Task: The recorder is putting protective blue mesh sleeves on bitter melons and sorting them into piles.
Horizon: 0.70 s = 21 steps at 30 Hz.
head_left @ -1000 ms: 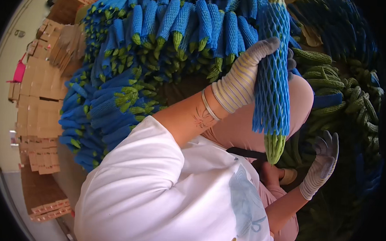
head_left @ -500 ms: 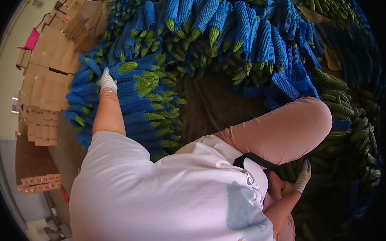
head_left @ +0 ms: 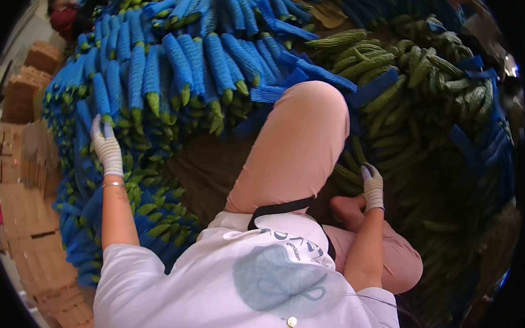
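My left hand (head_left: 107, 150), in a white glove with lavender fingertips, reaches to the left-hand pile. Its fingers are stretched out and apart, with the tips at the lower end of a bitter gourd in a blue foam net (head_left: 102, 95). I cannot see a firm hold on it. Low on the right, my right hand (head_left: 373, 186), gloved the same way, is beside my bare foot (head_left: 348, 209). Its fingers extend toward loose green bitter gourds (head_left: 349, 168), and nothing shows in its grasp.
Rows of netted gourds (head_left: 176, 63) curve around ahead and to the left. Bare gourds (head_left: 389, 70) are heaped at the right, with empty blue nets (head_left: 319, 70) lying between. Cardboard boxes (head_left: 35, 212) stand at far left. Another person (head_left: 67, 17) is at the upper left.
My view has swung to the right. My left hand has shifted from the near left stack to the rows farther ahead. My right hand has moved forward beside the loose gourds.
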Available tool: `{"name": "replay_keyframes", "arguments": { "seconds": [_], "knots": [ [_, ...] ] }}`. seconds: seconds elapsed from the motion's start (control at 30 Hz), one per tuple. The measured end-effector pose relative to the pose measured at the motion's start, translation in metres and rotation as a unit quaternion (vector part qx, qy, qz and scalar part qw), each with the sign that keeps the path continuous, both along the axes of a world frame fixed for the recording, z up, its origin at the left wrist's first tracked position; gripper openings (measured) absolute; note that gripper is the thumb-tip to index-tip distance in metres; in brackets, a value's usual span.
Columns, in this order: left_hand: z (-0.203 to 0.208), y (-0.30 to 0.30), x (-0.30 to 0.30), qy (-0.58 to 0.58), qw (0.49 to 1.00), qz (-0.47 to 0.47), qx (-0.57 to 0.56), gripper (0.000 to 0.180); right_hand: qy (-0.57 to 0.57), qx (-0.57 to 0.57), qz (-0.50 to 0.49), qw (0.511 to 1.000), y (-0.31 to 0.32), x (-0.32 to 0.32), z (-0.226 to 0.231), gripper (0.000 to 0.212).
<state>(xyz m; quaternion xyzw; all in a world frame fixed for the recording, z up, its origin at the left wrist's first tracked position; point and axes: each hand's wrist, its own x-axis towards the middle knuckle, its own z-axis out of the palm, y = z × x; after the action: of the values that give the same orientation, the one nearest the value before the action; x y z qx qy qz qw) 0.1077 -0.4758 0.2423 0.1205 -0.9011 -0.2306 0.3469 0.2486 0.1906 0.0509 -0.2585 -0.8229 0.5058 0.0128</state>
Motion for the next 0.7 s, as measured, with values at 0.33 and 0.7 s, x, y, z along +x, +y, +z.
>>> {"name": "replay_keyframes", "arguments": {
  "seconds": [0.33, 0.7],
  "knots": [
    [0.065, 0.446, -0.054, -0.171, 0.689, -0.669, 0.220, 0.057, 0.349, -0.170, -0.312, 0.867, 0.055, -0.013, 0.094, 0.027],
    [-0.020, 0.600, -0.061, -0.333, 0.518, -0.788, -0.017, 0.049, 0.074, 0.340, -0.503, 0.791, 0.316, -0.013, 0.216, 0.056]
  ]
}}
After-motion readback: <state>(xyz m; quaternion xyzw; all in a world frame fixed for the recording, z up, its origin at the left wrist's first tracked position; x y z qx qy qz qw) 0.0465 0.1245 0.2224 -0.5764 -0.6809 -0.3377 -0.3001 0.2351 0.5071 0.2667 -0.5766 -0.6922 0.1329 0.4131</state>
